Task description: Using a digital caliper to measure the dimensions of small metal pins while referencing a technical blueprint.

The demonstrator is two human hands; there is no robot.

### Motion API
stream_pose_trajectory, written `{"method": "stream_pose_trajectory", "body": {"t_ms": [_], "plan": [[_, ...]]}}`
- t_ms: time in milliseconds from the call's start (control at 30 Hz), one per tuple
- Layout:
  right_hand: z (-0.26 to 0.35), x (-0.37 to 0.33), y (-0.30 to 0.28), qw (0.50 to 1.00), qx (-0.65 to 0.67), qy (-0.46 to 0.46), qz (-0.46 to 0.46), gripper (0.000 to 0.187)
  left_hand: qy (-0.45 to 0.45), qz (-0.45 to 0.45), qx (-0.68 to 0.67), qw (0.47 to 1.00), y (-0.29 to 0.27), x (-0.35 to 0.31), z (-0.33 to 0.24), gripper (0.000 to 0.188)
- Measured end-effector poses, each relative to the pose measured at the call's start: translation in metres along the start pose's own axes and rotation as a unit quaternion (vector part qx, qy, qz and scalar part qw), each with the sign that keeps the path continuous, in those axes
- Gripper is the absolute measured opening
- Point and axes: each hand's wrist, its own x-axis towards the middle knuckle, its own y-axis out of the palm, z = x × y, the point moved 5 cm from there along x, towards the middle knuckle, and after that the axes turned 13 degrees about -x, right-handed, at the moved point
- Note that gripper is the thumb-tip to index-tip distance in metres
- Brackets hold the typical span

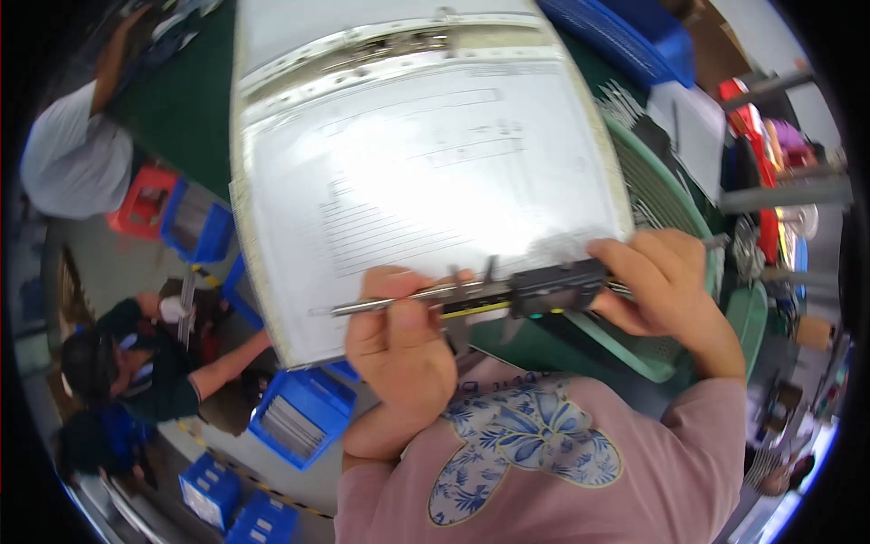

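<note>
My left hand (pixel 401 340) pinches a metal rod (pixel 355 308), thumb against fingers; my right hand (pixel 662 283) is curled on the caliper (pixel 560 286). Rod's at its jaws, contact unclear, over the binder's (pixel 390 181) near edge; green basket (pixel 634 363) right

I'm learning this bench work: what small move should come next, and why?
Perhaps steady the rod in the left hand and check its seating at the caliper in the right hand: the rod lies near the jaws, but blur hides whether they touch it.
</note>
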Motion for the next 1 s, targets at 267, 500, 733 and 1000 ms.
{"method": "stream_pose_trajectory", "body": {"t_ms": [267,500,733,1000], "plan": [[-0.033,-0.009,-0.012,0.994,-0.046,0.100,-0.016,0.034,0.127,0.070,-0.050,0.988,0.005,-0.005,0.000,0.014],[-0.035,0.030,0.030,0.996,0.023,0.040,0.082,0.034,0.092,0.238,0.035,0.966,0.022,-0.012,0.001,0.016],[-0.011,0.057,0.045,0.992,0.026,-0.049,0.115,0.032,0.142,0.321,0.044,0.935,0.040,-0.016,-0.011,0.006],[-0.004,0.063,0.050,0.990,0.025,-0.051,0.127,0.031,0.161,0.319,0.023,0.934,0.042,-0.019,-0.015,0.010]]}}
